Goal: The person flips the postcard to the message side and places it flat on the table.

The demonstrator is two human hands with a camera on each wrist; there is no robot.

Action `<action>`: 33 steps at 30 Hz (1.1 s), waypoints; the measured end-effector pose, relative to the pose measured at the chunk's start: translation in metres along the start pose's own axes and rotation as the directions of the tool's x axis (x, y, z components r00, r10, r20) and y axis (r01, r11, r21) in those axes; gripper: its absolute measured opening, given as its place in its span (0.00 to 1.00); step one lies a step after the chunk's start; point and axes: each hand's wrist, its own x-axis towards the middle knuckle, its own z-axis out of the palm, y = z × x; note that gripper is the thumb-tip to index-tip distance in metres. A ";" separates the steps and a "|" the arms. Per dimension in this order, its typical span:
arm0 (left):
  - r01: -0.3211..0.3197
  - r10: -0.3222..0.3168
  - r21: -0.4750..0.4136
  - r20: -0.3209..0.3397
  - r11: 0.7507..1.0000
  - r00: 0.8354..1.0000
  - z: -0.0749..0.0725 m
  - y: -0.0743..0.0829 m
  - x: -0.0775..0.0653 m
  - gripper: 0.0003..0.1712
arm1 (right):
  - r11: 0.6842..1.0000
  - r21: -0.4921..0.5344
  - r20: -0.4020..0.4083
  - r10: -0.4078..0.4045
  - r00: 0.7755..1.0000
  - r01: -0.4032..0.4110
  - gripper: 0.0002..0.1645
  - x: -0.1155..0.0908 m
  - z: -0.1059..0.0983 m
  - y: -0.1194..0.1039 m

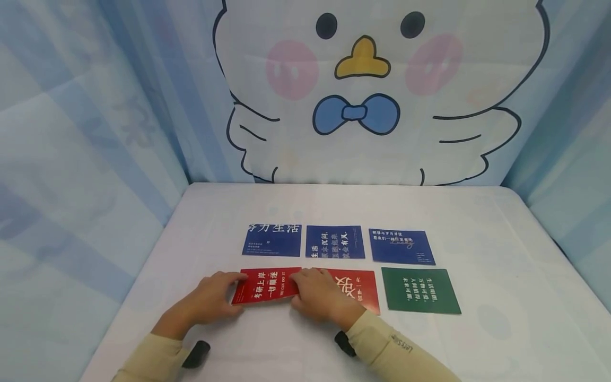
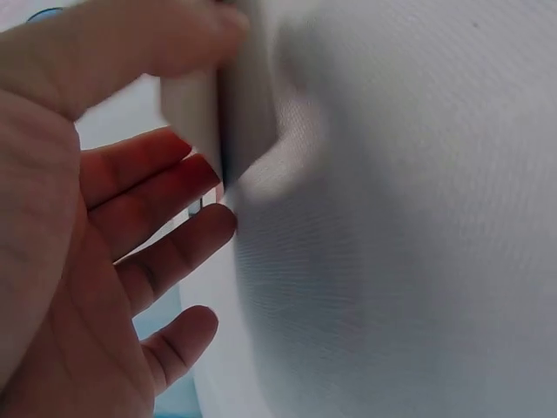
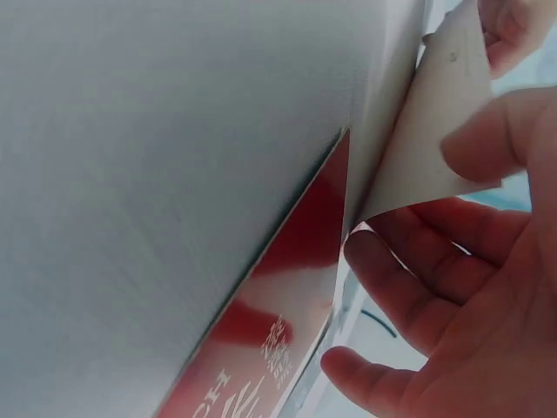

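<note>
A red card (image 1: 266, 286) with white characters is held by both hands, its near edge tipped up off the table. My left hand (image 1: 215, 298) pinches its left end. At its right end, my right hand (image 1: 321, 296) has the thumb on the pale back and the fingers across the printed face. The right wrist view shows that pale back (image 3: 435, 126). A second red card (image 1: 365, 289) lies just right of the held one, partly covered by the right hand and wrist. Further right lies a green card (image 1: 422, 291), touched by neither hand.
Behind them lie three blue cards in a row: a left one (image 1: 272, 241), a middle one (image 1: 335, 242) and a right one (image 1: 402, 247). A white cloth (image 1: 515, 254) covers the table. Printed curtains (image 1: 119, 132) stand at the sides and back.
</note>
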 end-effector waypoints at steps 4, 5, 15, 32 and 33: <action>0.024 -0.024 -0.013 -0.004 1.000 1.000 0.000 0.000 0.000 0.38 | 1.000 0.029 -0.023 0.006 1.000 -0.006 0.25 0.001 0.000 0.002; 0.030 -0.030 -0.016 -0.005 0.999 1.000 0.000 -0.001 0.000 0.38 | 0.999 0.033 -0.029 0.004 1.000 -0.003 0.25 0.001 -0.001 0.002; 0.020 -0.027 -0.086 -0.086 0.996 0.996 0.000 -0.006 0.005 0.30 | 0.994 0.099 -0.110 -0.027 0.994 0.038 0.19 0.001 -0.006 0.005; -0.017 -0.093 -0.327 -0.317 0.945 0.944 -0.001 -0.005 0.000 0.37 | 0.891 0.453 -0.279 0.132 0.951 0.010 0.27 -0.003 -0.006 0.007; -0.016 -0.103 -0.342 -0.325 0.940 0.940 -0.001 -0.005 0.000 0.37 | 0.878 0.478 -0.286 0.144 0.947 0.011 0.26 -0.003 -0.007 0.006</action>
